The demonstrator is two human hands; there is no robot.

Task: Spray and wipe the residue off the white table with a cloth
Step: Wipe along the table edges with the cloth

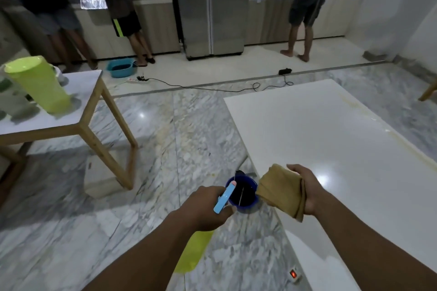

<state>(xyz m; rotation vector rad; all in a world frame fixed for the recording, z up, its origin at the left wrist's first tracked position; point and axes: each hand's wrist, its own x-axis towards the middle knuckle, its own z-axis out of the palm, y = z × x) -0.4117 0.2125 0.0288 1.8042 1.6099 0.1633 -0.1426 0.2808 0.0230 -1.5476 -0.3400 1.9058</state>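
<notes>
Seen from a head-worn camera: left hand (pixel 208 207) wrapped around the neck of a spray bottle (pixel 192 251), fingers closed on its light-blue trigger head (pixel 224 197), yellow-green body hanging below the wrist and partly hidden by the forearm. Right hand (pixel 305 190) clamped on a folded tan cloth (pixel 281 190), fingers curled over its far edge, thumb out of sight beneath. White table (pixel 331 139) stretching away to the right and ahead, long axis running from the near right corner toward the far middle of the room; cloth held just above its near left edge, so the right hand the nearer of the two to the surface, the left held out over the marble floor (pixel 165 125) just off that edge. Nozzle angled up and forward, toward a dark blue cup (pixel 242 192) between the two hands; resting place of the cup hard to tell. Yellowish residue (pixel 369 116) traced faintly along the table's far right edge, well apart from both hands; likely a reach across the top, spray first, cloth after. Rest of the tabletop glare-washed, further marks hard to make out. Near corner of the table cut off by the frame
</notes>
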